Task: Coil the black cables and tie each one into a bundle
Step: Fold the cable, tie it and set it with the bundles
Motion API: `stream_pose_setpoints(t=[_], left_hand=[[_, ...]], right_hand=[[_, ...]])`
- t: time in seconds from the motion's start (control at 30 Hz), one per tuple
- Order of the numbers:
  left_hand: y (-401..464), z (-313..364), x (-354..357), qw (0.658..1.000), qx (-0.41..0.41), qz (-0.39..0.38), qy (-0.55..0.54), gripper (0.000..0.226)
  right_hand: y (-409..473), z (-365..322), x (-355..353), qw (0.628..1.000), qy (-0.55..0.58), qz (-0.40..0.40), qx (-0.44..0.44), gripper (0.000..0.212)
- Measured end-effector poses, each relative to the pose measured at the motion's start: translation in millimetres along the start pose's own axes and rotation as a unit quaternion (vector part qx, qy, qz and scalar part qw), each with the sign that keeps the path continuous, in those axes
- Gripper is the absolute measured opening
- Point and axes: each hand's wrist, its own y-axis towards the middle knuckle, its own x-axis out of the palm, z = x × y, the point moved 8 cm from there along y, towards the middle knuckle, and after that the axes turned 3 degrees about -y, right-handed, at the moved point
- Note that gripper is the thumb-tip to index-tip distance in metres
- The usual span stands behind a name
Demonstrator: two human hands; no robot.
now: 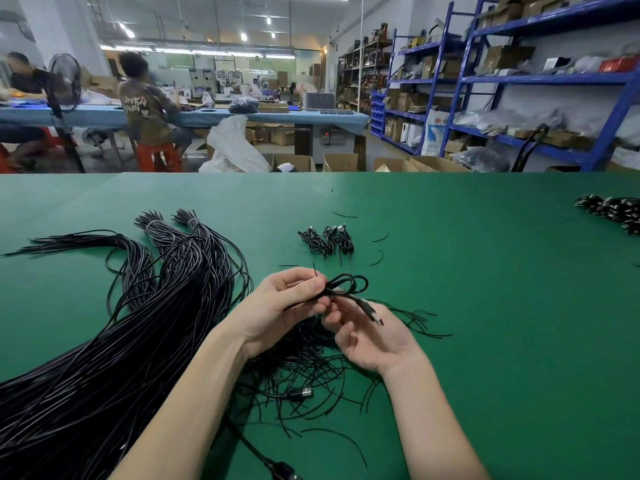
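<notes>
Fingers of my left hand are curled in and pinch the coiled cable at its middle, thumb pressing it against the fingertips. My right hand lies palm up just right of that coil, its fingers loosely bent, thumb and forefinger touching the strands under the coil; I cannot tell how firmly they hold. I see the cable's plug hanging over the right palm. The coil itself is held above the green table, its loops poking out to the right of my left fingers.

Left of the coil a big heap of loose cables fans across the table. Beyond the coil lie a few tied bundles. Below the coil, under my wrists, thin ties are scattered. Far right of the coil, more bundles sit at the table's edge.
</notes>
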Motion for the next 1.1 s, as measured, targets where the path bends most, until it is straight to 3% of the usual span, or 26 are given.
stream_pose_setpoints(t=[0.13, 0.2, 0.27, 0.33, 0.43, 0.5, 0.63, 0.73, 0.83, 0.93, 1.03, 1.1], left_hand=[[-13.6, 6.8, 0.6, 0.991, -0.045, -0.050, 0.120, 0.027], [-19.7, 11.9, 3.1, 0.969, -0.067, -0.085, 0.221, 0.011], [-21.7, 15.9, 5.7, 0.937, -0.084, -0.102, 0.324, 0.010], [-19.1, 19.4, 6.9, 0.905, -0.089, -0.091, 0.405, 0.011], [-11.3, 30.4, 5.1, 0.865, -0.056, -0.018, 0.498, 0.007], [-8.7, 43.7, 0.9, 0.843, -0.009, 0.059, 0.534, 0.008], [-10.8, 54.6, -6.3, 0.842, 0.047, 0.173, 0.508, 0.012], [-10.9, 56.7, -6.8, 0.839, 0.078, 0.199, 0.501, 0.019], [-10.7, 58.3, -8.3, 0.828, 0.091, 0.206, 0.513, 0.022], [-11.4, 61.6, -3.3, 0.802, 0.123, 0.201, 0.549, 0.024], [-10.5, 65.8, 8.8, 0.779, 0.167, 0.169, 0.580, 0.023], [-9.9, 66.4, 15.7, 0.771, 0.191, 0.149, 0.589, 0.021]], right_hand=[[-4.3, -14.1, 3.1, 0.968, -0.244, -0.023, -0.050, 0.014], [-9.0, -21.6, 5.4, 0.934, -0.351, -0.029, -0.063, 0.009], [-14.2, -32.3, 7.1, 0.892, -0.447, -0.020, -0.064, 0.007], [-17.7, -47.6, 11.5, 0.818, -0.571, 0.021, -0.073, 0.007], [-19.8, -75.2, 29.9, 0.643, -0.735, 0.127, -0.172, 0.008], [-22.9, -80.6, 44.4, 0.584, -0.753, 0.171, -0.253, 0.007], [-28.2, -81.5, 48.3, 0.587, -0.708, 0.198, -0.339, 0.007], [-30.2, -79.5, 55.2, 0.562, -0.710, 0.205, -0.370, 0.007], [-27.2, -78.1, 53.1, 0.585, -0.695, 0.202, -0.366, 0.007], [-20.7, -74.4, 40.6, 0.648, -0.671, 0.194, -0.304, 0.008], [-13.8, -65.5, 27.0, 0.793, -0.542, 0.168, -0.224, 0.014], [-13.9, -64.8, 20.3, 0.850, -0.440, 0.182, -0.225, 0.009]])
